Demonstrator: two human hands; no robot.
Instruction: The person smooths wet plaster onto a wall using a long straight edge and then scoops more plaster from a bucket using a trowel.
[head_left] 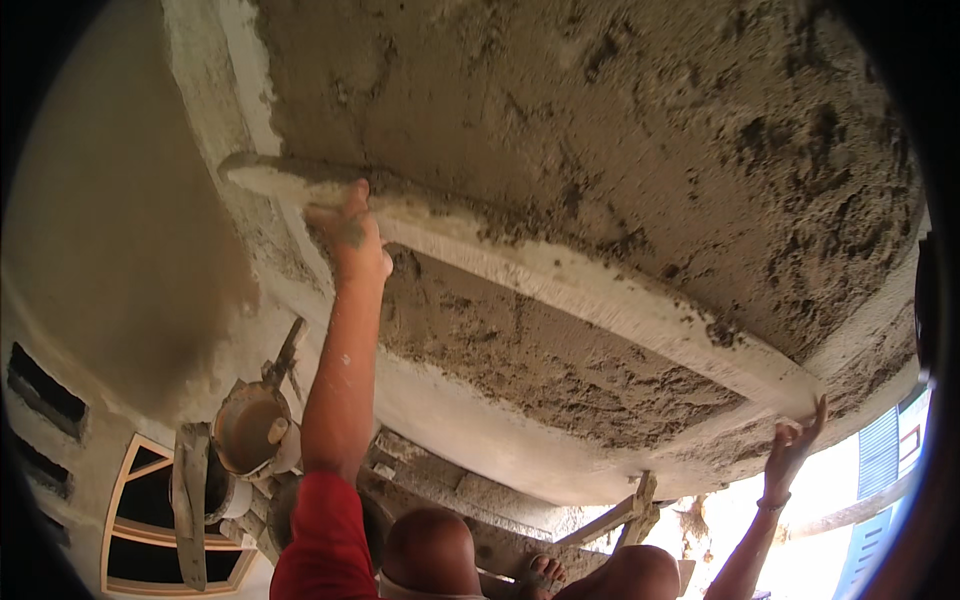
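A long, pale straightedge board [570, 285] lies slantwise against a surface of rough grey-brown wet mortar [620, 120] overhead. Crumbs of mortar cling along its far edge. Near the board's left end, my left hand [352, 238] grips it, the fingers over its face and the skin smeared with mortar. At the other end my right hand [795, 455] is raised with its fingers up against the board, holding that tip. Beyond the board the mortar is partly smoothed; on the near side and at far right it is coarse and pitted.
Smooth plaster [130, 230] covers the left side. At lower left are a mortar-stained bucket [252, 430], an upright plank [190, 510] and a wooden window frame [120, 525]. Planks [470, 490] run below, near my knees and a bare foot [547, 570]. A wooden brace [638, 512] stands at lower right.
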